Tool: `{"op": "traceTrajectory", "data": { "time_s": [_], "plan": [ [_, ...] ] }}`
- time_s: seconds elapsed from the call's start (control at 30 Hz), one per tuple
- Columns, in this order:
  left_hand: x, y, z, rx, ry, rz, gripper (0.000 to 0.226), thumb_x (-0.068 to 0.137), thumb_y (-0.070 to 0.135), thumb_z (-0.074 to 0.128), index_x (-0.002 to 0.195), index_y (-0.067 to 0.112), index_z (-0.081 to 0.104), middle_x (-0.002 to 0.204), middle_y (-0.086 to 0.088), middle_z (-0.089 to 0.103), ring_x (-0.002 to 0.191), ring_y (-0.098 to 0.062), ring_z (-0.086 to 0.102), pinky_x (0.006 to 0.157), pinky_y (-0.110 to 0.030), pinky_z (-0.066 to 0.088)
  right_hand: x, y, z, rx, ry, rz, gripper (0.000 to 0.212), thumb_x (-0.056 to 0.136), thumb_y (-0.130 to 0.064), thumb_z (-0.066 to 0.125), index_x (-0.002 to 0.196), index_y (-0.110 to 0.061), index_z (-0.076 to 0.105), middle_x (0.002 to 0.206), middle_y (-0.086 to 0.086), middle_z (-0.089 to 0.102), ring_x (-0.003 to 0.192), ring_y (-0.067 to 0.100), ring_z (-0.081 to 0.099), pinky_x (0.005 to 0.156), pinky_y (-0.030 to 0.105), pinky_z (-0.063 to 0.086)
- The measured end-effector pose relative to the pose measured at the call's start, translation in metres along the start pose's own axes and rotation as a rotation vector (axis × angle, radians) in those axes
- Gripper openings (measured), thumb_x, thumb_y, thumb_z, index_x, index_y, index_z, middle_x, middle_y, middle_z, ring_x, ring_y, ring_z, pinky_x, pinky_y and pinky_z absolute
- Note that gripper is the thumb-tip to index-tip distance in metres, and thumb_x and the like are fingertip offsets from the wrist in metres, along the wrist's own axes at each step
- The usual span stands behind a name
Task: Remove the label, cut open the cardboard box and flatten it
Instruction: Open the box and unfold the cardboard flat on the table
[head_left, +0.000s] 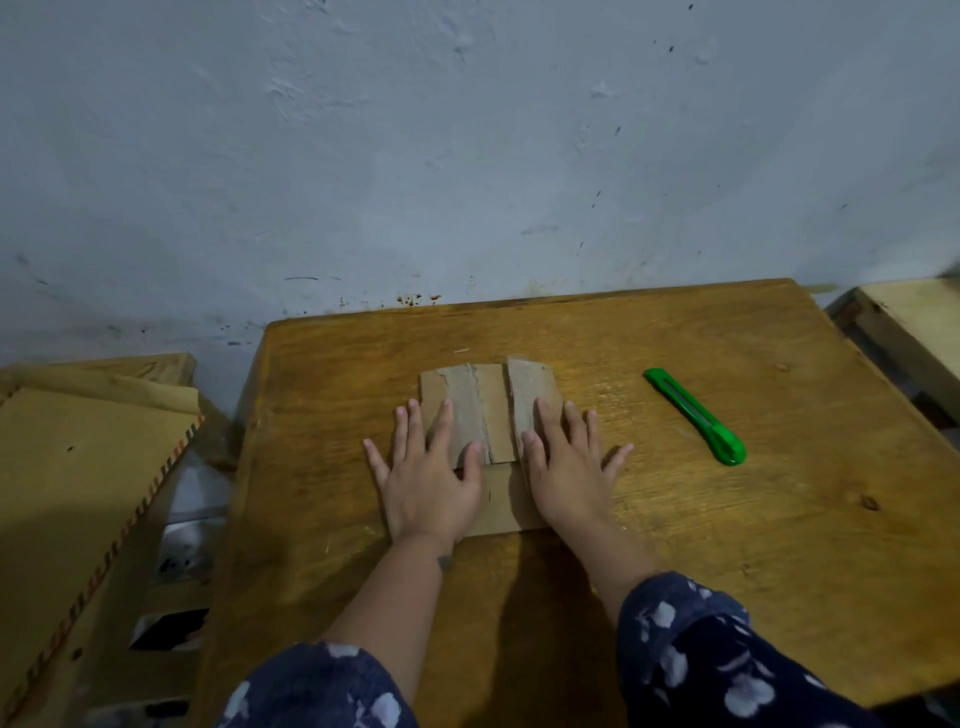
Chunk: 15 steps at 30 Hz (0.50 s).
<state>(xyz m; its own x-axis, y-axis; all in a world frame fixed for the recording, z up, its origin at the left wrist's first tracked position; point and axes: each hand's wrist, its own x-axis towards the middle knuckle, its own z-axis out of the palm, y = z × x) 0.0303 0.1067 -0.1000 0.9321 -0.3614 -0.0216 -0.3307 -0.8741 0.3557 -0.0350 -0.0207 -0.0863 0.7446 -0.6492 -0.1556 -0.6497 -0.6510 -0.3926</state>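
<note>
Both hands lay flat on the cardboard (491, 410) in the middle of the surface (675, 545), the left hand (428, 478) and the right hand (569, 470) side by side, blocking the way straight across it. Bare wood lay open along the far edge, toward the left edge, and at the near right corner. Toward the right edge only a green knife (696, 415) lay in the way, well apart from the right hand. A wall (467, 156) closed off the far edge.

Your cardboard (491, 410) is dull brown; your cutter (696, 415) bright green. Table (727, 519) amber wood grain. Your sleeves (691, 654) navy with white flowers, wall (467, 156) grey-blue.
</note>
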Motion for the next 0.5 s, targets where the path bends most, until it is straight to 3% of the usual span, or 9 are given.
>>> {"op": "traceTrajectory", "data": {
  "time_s": [0.07,0.17,0.23,0.33,0.5],
  "plan": [
    [-0.002,-0.002,-0.001,-0.083,0.022,0.001,0.061,0.095,0.058,0.028,0.151,0.038,0.012,0.161,-0.001,0.009,0.148,-0.017,0.001,0.118,-0.046,-0.008,0.0,-0.001,-0.003,0.141,0.032,0.009,0.049,0.099,-0.043,0.03,0.147,-0.039,0.022,0.159,-0.001,0.014,0.148,0.021,0.002,0.113,0.056,-0.014],
    [-0.009,0.009,-0.01,-0.343,0.038,-0.056,0.058,0.096,0.049,0.041,0.148,0.042,0.018,0.161,0.001,0.009,0.144,-0.024,0.02,0.114,-0.04,0.02,-0.007,-0.005,-0.012,0.467,0.085,-0.026,0.049,0.096,-0.035,0.045,0.144,-0.038,0.032,0.153,-0.001,0.02,0.139,0.024,0.027,0.114,0.053,0.026],
    [-0.015,0.027,-0.018,-0.528,0.045,-0.058,0.058,0.096,0.036,0.051,0.147,0.04,0.024,0.16,0.001,0.007,0.142,-0.024,0.024,0.101,-0.028,0.032,-0.014,-0.004,-0.023,0.578,0.147,-0.039,0.051,0.095,-0.026,0.051,0.143,-0.035,0.036,0.151,-0.002,0.019,0.133,0.022,0.035,0.107,0.043,0.04],
    [-0.024,0.061,-0.029,-0.583,0.028,0.025,0.057,0.096,0.026,0.053,0.147,0.036,0.029,0.158,-0.002,0.009,0.139,-0.018,0.024,0.091,-0.017,0.026,-0.02,0.012,-0.044,0.595,0.262,0.001,0.052,0.093,-0.02,0.054,0.141,-0.033,0.039,0.148,0.0,0.021,0.131,0.022,0.037,0.105,0.04,0.043],
    [-0.05,0.134,-0.024,-0.602,-0.025,0.13,0.054,0.096,0.026,0.055,0.144,0.037,0.034,0.153,-0.007,0.016,0.133,-0.02,0.032,0.092,-0.016,0.028,-0.038,0.074,-0.091,0.569,0.37,0.092,0.053,0.093,-0.022,0.053,0.142,-0.034,0.037,0.144,0.007,0.026,0.126,0.025,0.042,0.105,0.038,0.041]
  ]
}}
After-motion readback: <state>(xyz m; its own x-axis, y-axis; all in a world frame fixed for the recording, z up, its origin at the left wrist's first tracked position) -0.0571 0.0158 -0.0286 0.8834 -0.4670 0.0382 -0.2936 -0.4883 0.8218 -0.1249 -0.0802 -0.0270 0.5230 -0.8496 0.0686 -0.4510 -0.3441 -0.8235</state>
